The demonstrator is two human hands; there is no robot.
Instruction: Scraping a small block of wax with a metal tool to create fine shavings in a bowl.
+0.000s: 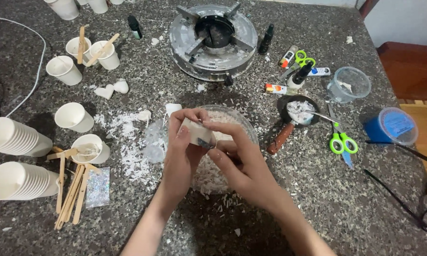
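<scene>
Both hands are gripping one pale wax block [198,133] over the clear bowl [244,124] of shavings at the desk [317,189] centre, the left hand [181,154] clasping it from the left and the right hand [232,156] pinching its right end; a slip is likely to be scattering more flakes across the desk or nicking a fingertip. The blue lidded tub [391,126] is sitting far right with a round blue label on its lid, while small white tubes with coloured ends [276,88] are lying near the burner [213,40].
</scene>
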